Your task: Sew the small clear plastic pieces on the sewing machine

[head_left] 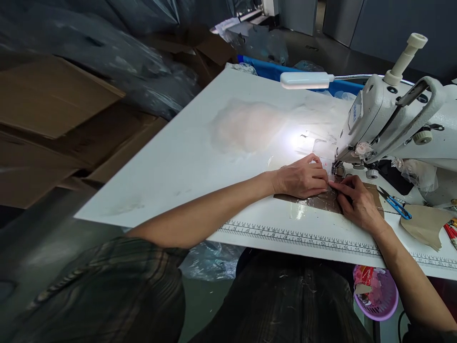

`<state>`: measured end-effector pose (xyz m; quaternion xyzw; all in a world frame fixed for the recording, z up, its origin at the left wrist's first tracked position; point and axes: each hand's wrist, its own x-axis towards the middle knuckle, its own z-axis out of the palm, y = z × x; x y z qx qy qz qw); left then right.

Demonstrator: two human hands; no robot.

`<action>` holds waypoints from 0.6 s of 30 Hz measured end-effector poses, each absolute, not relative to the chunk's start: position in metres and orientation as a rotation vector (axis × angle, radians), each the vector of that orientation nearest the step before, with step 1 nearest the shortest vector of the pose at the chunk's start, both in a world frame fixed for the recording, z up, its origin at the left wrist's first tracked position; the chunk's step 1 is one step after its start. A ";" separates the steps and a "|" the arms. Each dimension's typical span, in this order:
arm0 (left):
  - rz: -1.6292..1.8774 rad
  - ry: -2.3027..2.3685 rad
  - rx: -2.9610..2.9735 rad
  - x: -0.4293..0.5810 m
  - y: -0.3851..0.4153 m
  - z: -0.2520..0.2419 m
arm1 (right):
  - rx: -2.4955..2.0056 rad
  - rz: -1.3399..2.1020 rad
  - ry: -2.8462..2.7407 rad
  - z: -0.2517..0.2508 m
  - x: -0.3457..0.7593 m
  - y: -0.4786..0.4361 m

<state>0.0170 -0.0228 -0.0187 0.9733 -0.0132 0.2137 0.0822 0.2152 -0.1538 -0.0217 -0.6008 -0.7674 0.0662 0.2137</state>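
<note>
A white sewing machine point(378, 114) stands on the white table point(185, 166), its needle area just beyond my fingertips. My left hand point(303, 177) rests beside the presser foot with its fingers curled and pressed on thin, pale see-through material point(323, 157). Close to it on the right, my right hand point(357, 200) has its index finger stretched toward my left fingers, at the near edge of that material. What lies between its thumb and fingers is too small to tell. Brown sheet material point(321, 202) with clear tape lies under both hands.
Blue-handled scissors point(398, 207) and a beige piece point(423, 224) lie right of my right hand. A ruler strip point(285, 236) runs along the front edge. Below hangs a purple basket point(382, 305). Cardboard boxes point(53, 100) stand at the left; a lamp point(306, 80) shines over the table.
</note>
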 end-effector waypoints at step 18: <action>0.577 -0.124 2.973 0.011 -0.025 -0.012 | -1.705 0.077 -2.183 -0.021 0.213 -0.155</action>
